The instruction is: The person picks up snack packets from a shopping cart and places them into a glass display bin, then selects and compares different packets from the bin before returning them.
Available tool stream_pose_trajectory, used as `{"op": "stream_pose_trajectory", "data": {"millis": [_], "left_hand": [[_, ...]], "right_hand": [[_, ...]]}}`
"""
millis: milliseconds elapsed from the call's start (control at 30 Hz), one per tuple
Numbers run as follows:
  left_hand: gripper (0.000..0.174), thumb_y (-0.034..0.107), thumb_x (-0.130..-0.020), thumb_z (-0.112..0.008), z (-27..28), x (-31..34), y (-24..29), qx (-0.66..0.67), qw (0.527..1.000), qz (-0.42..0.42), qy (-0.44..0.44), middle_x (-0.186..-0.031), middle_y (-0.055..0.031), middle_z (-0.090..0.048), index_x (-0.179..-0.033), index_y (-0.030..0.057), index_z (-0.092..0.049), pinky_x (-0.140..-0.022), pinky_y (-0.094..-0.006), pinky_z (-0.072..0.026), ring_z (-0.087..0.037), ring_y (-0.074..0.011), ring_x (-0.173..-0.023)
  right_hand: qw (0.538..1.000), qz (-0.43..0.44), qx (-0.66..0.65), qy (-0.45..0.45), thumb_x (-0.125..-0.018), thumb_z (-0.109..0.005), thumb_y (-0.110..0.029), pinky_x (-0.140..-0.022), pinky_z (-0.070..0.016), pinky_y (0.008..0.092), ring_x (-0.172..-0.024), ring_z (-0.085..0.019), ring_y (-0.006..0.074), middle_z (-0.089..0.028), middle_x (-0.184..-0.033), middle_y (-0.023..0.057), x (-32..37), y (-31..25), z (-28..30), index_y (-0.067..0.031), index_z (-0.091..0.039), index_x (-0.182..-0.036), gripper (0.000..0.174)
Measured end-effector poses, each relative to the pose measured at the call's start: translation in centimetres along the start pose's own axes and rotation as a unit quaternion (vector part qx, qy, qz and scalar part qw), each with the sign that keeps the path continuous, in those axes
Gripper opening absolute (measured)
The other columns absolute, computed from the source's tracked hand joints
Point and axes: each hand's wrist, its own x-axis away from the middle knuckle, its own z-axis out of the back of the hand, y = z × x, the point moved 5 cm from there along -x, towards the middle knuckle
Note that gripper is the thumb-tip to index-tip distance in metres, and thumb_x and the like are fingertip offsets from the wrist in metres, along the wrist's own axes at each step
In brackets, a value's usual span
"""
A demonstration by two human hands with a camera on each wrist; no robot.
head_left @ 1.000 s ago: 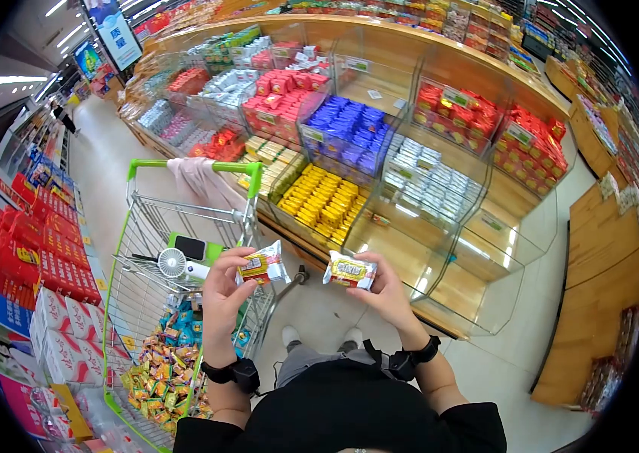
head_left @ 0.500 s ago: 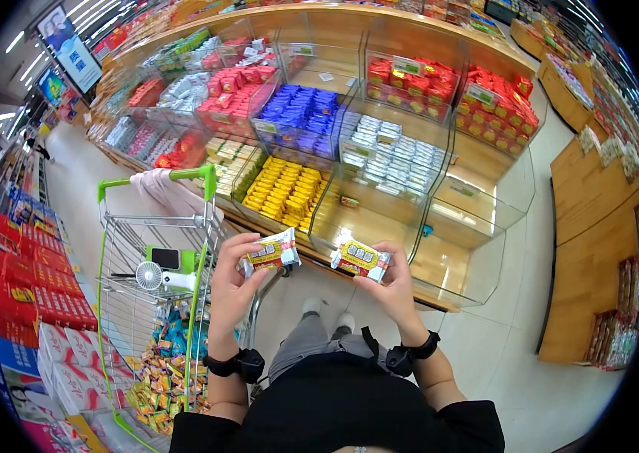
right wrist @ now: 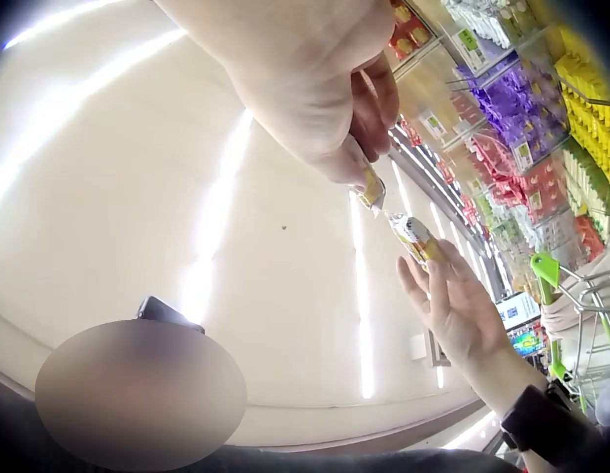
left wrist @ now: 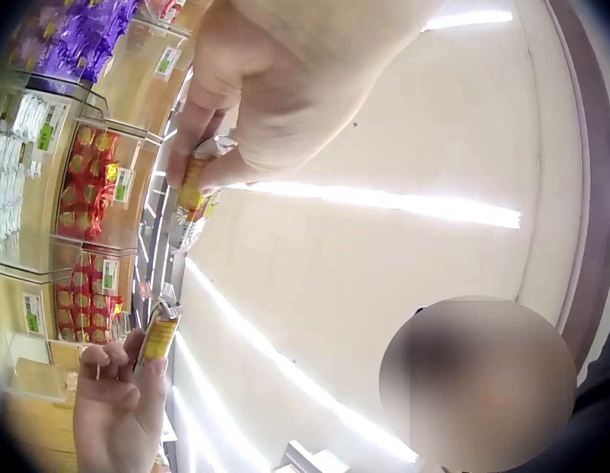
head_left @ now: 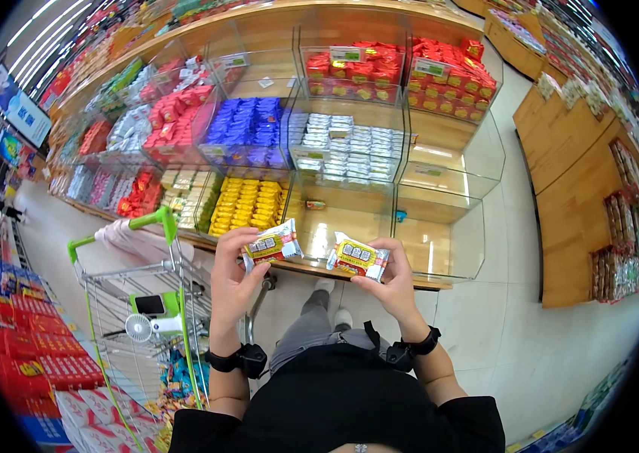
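In the head view my left hand (head_left: 233,283) pinches a small wrapped snack packet (head_left: 271,246) between thumb and fingers. Its wrapper is silver-white with a yellow and red label and crimped ends. My right hand (head_left: 390,285) holds a similar packet (head_left: 357,257) by its right end, label facing up. Both packets are held at about the same height in front of the body, a short gap apart. From the left wrist view, the left-hand packet (left wrist: 192,187) shows edge-on under the fingertips, the right-hand packet (left wrist: 159,333) lower down.
Ahead stands a wooden display with clear bins, holding yellow packets (head_left: 248,204), blue packets (head_left: 244,127), white packets (head_left: 350,147) and red packets (head_left: 451,75). A green-handled shopping cart (head_left: 121,232) on the left carries a small fan (head_left: 138,328) and many sweets. Wooden shelving (head_left: 572,181) stands right.
The head view has turned rightward, so the display and cart slide left in it. Both hands keep hold of their packets; the right-hand packet has tilted, its label more squarely in view.
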Motion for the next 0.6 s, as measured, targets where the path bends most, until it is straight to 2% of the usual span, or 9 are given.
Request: {"op": "stream_pose_trajectory", "data": {"millis": [167, 367, 467, 600], "left_hand": [[0.051, -0.007, -0.068, -0.060, 0.2, -3.9, -1.3, 0.089, 0.996, 0.015, 0.015, -0.112, -0.0077, -0.040, -0.114, 0.0032, -0.040, -0.089, -0.0286, -0.0344, -0.042, -0.0175, -0.104], [0.055, -0.009, -0.066, -0.061, 0.9, -7.8, -2.3, 0.115, 0.993, 0.034, -0.022, -0.108, -0.0056, -0.040, -0.115, 0.0035, -0.039, -0.087, -0.0279, -0.0367, -0.044, -0.0152, -0.100], [0.054, -0.009, -0.067, -0.061, 1.1, -9.4, -2.3, 0.132, 0.990, 0.001, -0.048, -0.105, -0.0054, -0.041, -0.115, 0.0034, -0.040, -0.084, -0.0268, -0.0395, -0.045, -0.0147, -0.099], [0.053, -0.009, -0.067, -0.061, 1.7, -10.7, -3.5, 0.159, 0.986, 0.017, -0.051, -0.105, -0.0059, -0.042, -0.115, 0.0026, -0.040, -0.084, -0.0274, -0.0418, -0.046, -0.0158, -0.102]], "right_hand": [[0.999, 0.003, 0.026, 0.036, -0.066, -0.070, -0.001, -0.079, -0.0421, 0.0255, -0.092, -0.052, 0.0130, -0.050, -0.098, 0.0056, -2.3, 0.3, 0.1, -0.0058, -0.041, -0.107, 0.051], [0.997, 0.034, 0.055, 0.031, -0.066, -0.070, -0.001, -0.081, -0.0406, 0.0262, -0.091, -0.051, 0.0127, -0.049, -0.099, 0.0054, -6.1, -0.3, -1.5, -0.0057, -0.041, -0.107, 0.051], [0.997, 0.039, 0.062, 0.024, -0.066, -0.070, -0.001, -0.081, -0.0400, 0.0261, -0.091, -0.050, 0.0122, -0.049, -0.099, 0.0052, -7.7, -0.4, -2.2, -0.0059, -0.041, -0.107, 0.050], [0.997, 0.039, 0.061, 0.029, -0.066, -0.070, -0.001, -0.081, -0.0403, 0.0255, -0.091, -0.050, 0.0119, -0.049, -0.099, 0.0047, -9.1, -0.1, -2.9, -0.0060, -0.041, -0.107, 0.050]]}}
